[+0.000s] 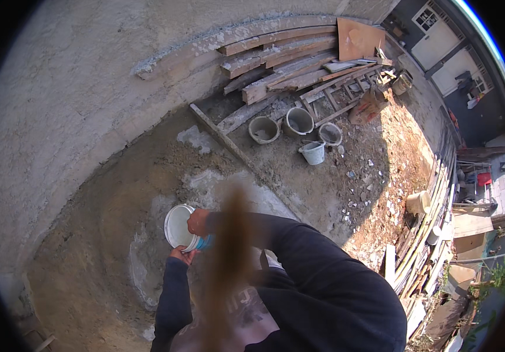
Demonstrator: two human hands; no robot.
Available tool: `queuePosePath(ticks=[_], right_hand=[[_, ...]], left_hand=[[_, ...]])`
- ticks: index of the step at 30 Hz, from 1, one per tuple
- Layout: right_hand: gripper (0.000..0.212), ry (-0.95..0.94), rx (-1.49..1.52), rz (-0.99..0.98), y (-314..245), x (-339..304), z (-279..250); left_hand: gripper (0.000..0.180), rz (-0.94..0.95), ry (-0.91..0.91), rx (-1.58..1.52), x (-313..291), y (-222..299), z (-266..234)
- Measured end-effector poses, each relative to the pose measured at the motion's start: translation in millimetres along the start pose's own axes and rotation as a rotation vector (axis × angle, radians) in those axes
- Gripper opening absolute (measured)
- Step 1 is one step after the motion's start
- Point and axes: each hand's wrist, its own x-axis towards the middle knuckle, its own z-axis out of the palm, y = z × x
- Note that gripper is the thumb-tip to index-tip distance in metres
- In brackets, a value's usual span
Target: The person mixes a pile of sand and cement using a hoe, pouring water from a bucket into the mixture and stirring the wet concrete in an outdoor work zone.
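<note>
A white bucket [177, 227] with blue on its outer side is held low over the ground, its round mouth tilted toward the left. My right hand [198, 222] is closed on the upper right part of its rim. At the lower edge of the bucket, my left hand [183, 254] grips it from beneath, fingers around the rim. Pale powdery material [205, 180] lies on the brown, sandy ground [111, 217] around it. The bucket's bottom and whatever is inside are hard to make out. A blurred brown strip [232, 246] hides part of my right arm.
Several buckets stand ahead, among them a small white pail [313, 153]. A long wooden beam [240, 154] crosses the ground. Stacked planks [287, 76] lie along the concrete wall [76, 76]. Rubble [358, 176] and a pile of poles [422, 240] are on the right.
</note>
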Motion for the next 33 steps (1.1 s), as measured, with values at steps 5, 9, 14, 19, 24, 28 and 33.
queuePosePath(ticks=[5, 9, 14, 19, 24, 28, 33], right_hand=[[0.029, -0.227, 0.029, 0.119, 46.4, -11.3, 57.8], [0.039, -0.251, -0.014, 0.110, 58.3, 30.5, 43.1], [0.051, -0.250, -0.067, 0.176, 93.0, 35.0, 40.2], [0.022, 0.113, -0.145, 0.262, 72.4, 26.0, 29.7], [0.094, -0.437, -0.139, 0.118, 105.8, 35.7, -30.1], [0.103, -0.453, -0.251, -0.015, 105.6, 72.3, -26.6], [0.107, -0.661, -0.411, -0.142, 86.1, 102.6, -20.3]], left_hand=[[0.058, 0.075, 0.251, 0.129, 5.7, -77.5, 102.3], [0.070, 0.416, 0.322, 0.585, -40.3, -60.6, 8.8], [0.036, 0.462, 0.705, 0.161, -118.7, -101.1, -204.9], [0.046, 0.148, 1.149, -0.281, -256.3, -258.8, -320.7], [0.048, 0.187, 0.928, -0.221, -277.2, -358.2, -340.6], [0.036, 0.403, 0.888, -0.245, -207.1, -365.8, -283.6], [0.044, 0.728, 0.372, -0.311, -159.8, -371.4, -223.6]])
